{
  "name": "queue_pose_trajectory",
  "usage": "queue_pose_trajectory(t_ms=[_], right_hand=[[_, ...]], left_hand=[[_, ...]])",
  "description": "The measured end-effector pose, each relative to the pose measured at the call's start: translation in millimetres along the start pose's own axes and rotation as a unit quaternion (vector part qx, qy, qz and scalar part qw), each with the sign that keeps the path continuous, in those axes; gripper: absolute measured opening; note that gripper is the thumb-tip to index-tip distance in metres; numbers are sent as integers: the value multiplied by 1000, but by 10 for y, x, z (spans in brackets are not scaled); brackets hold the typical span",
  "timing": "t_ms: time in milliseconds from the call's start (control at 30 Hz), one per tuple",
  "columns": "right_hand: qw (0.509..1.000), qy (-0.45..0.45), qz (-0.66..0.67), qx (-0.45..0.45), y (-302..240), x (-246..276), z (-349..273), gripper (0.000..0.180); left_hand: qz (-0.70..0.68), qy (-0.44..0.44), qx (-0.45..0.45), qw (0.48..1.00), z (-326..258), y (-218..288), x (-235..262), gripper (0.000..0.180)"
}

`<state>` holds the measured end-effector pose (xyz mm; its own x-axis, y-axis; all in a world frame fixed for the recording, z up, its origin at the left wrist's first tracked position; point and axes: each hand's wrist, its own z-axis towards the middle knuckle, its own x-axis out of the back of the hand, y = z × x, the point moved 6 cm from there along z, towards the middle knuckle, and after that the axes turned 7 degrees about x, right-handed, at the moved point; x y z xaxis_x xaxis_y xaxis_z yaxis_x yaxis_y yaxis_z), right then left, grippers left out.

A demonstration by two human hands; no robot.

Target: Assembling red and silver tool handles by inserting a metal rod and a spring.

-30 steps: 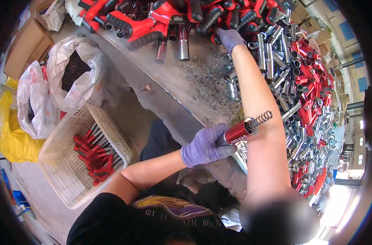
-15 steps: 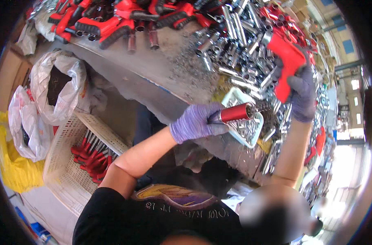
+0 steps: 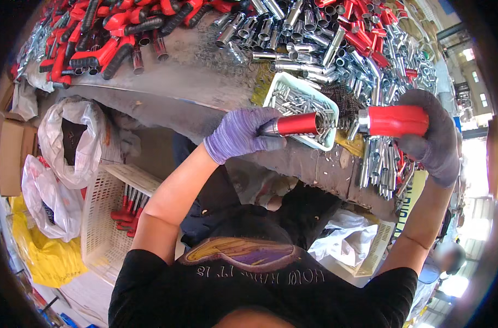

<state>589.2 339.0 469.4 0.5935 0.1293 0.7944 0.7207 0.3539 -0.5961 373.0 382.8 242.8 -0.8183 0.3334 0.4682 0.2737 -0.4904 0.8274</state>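
Note:
My left hand (image 3: 242, 133), in a purple knit glove, is closed around one end of a red metal tube (image 3: 298, 124). A coil spring (image 3: 326, 123) shows at the tube's right end. My right hand (image 3: 437, 139), in a dark grey-purple glove, grips a red tool handle (image 3: 394, 121) from its right side. The handle lies level, its bright metal end pointing left toward the spring, with a gap between them. Beneath and behind the tube stands a pale green tray (image 3: 330, 144) holding many small metal pins. Dark coil springs (image 3: 344, 104) are heaped beside that tray.
Chrome tubes (image 3: 298, 57) pile across the bench's far right. Red-and-black tool handles (image 3: 98, 54) heap at the far left. Left below the bench stand white sacks (image 3: 55, 158), a yellow bag (image 3: 41, 251) and a cream crate (image 3: 96, 240) with red-handled tools.
My right hand has come down and turned the red handle from upright to level, its metal end now facing the tube. The view has shifted; my left hand still holds the tube.

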Motion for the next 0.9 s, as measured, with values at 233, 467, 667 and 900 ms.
queue_pose_trajectory(t_ms=[233,467,667,900], right_hand=[[949,-97,-253,162,-187,-450,20,44],[990,-109,-61,72,-155,-519,42,40],[885,-116,-308,329,-317,-751,84,37],[925,-160,-280,202,-198,-831,42,36]], left_hand=[[20,-29,-14,999,-15,-55,-34,55],[-34,-32,-81,996,-13,-30,-30,54],[-3,-40,-94,995,-8,-66,-58,58],[23,-12,-91,996,-50,57,-48,53]])
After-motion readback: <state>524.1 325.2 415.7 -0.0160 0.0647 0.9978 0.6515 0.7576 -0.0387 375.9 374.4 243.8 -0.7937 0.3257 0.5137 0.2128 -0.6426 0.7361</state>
